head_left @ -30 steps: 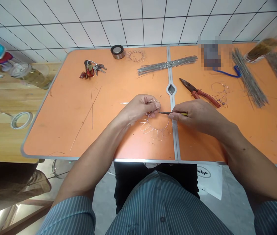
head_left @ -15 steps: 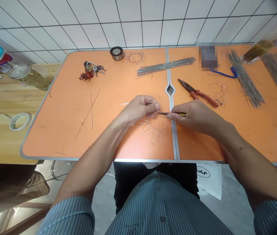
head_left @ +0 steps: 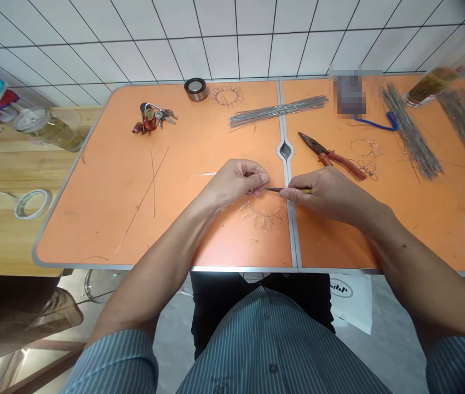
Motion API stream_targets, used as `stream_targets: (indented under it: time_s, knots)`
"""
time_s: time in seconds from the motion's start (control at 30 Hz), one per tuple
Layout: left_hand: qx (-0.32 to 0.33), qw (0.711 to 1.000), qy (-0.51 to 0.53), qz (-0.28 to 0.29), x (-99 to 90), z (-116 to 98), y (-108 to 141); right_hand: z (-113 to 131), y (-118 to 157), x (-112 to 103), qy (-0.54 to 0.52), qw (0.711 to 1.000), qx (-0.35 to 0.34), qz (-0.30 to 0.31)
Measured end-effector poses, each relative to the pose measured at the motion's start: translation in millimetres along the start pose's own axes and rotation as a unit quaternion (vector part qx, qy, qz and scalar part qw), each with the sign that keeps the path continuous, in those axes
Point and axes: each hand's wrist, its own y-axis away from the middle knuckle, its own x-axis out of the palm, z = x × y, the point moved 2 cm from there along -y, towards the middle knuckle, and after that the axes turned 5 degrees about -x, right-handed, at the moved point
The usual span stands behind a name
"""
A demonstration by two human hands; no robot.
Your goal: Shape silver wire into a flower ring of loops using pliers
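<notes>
Between thumb and fingers, my left hand [head_left: 242, 179] pinches the upper edge of a thin wire ring [head_left: 262, 216] with several petal-like loops around it. The ring hangs just above the orange table [head_left: 199, 230]. My right hand [head_left: 318, 191] grips a slim pointed tool [head_left: 275, 190] with a dark tip and a yellowish handle, its tip close to my left fingertips. I cannot tell whether the tip touches the wire. Behind my right hand lie pliers [head_left: 333, 156] with red handles.
A bundle of straight wires [head_left: 277, 111] lies at the back, near a tape roll [head_left: 196, 88], another looped wire ring [head_left: 227, 96] and keys [head_left: 154, 117]. More wire bundles [head_left: 413, 131] and a glass [head_left: 431, 86] are at the right. A metal seam [head_left: 293, 235] crosses the table.
The wire ring has tilted slightly, and its lower loops sit a little higher and further right. Both hands keep nearly the same place and grip.
</notes>
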Motion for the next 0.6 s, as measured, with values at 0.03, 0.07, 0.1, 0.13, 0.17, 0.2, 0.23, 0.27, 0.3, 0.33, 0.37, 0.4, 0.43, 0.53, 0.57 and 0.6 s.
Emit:
stream_targets:
  time_s: [0.03, 0.07, 0.1, 0.13, 0.17, 0.2, 0.23, 0.27, 0.3, 0.33, 0.37, 0.4, 0.43, 0.53, 0.57, 0.6]
  knots:
    - [0.002, 1.0, -0.005, -0.004, 0.0, -0.3, 0.1, -0.6, 0.0, 0.3, -0.009, 1.0, 0.012, 0.007]
    - [0.005, 1.0, -0.009, -0.008, 0.1, -0.7, 0.2, -0.9, 0.1, 0.6, -0.019, 0.999, 0.026, 0.014]
    - [0.007, 1.0, -0.012, -0.012, 0.4, -1.2, 0.4, -0.9, 0.1, 0.7, -0.027, 0.999, 0.038, 0.019]
    - [0.01, 1.0, -0.014, -0.015, 0.7, -1.7, 0.6, -0.6, 0.2, 0.5, -0.032, 0.998, 0.045, 0.019]
    - [0.014, 1.0, -0.016, -0.016, 1.2, -2.3, 0.7, 0.1, 0.1, 0.3, -0.035, 0.998, 0.049, 0.018]
    - [0.018, 1.0, -0.017, -0.017, 1.6, -2.8, 0.8, 0.7, 0.0, 0.2, -0.038, 0.998, 0.05, 0.018]
    - [0.021, 0.999, -0.017, -0.018, 2.0, -3.2, 0.8, 1.3, -0.4, 0.0, -0.04, 0.998, 0.05, 0.016]
    - [0.025, 0.999, -0.016, -0.02, 2.1, -3.2, 0.6, 1.6, -1.0, 0.0, -0.042, 0.998, 0.048, 0.014]
    - [0.028, 0.999, -0.015, -0.023, 2.1, -3.1, 0.2, 1.7, -1.8, 0.1, -0.046, 0.998, 0.044, 0.01]
    - [0.033, 0.999, -0.012, -0.027, 1.8, -2.7, -0.4, 1.3, -2.8, 0.3, -0.05, 0.998, 0.039, 0.006]
    - [0.04, 0.999, -0.008, -0.034, 1.3, -2.2, -1.1, 0.7, -3.8, 0.6, -0.055, 0.998, 0.033, 0.0]
    - [0.048, 0.998, -0.004, -0.04, 0.6, -1.6, -1.8, -0.2, -4.9, 0.9, -0.06, 0.998, 0.027, -0.007]
    - [0.058, 0.997, 0.002, -0.044, 0.0, -1.0, -2.6, -1.3, -5.7, 1.1, -0.065, 0.998, 0.022, -0.012]
    - [0.084, 0.995, 0.026, -0.045, -1.2, -0.3, -4.4, -4.3, -6.3, 1.4, -0.071, 0.997, 0.015, -0.014]
    - [0.088, 0.995, 0.032, -0.045, -1.4, -0.4, -4.7, -5.1, -5.9, 1.2, -0.069, 0.997, 0.019, -0.012]
    - [0.09, 0.994, 0.037, -0.046, -1.4, -0.6, -4.8, -5.5, -5.2, 0.8, -0.066, 0.997, 0.025, -0.01]
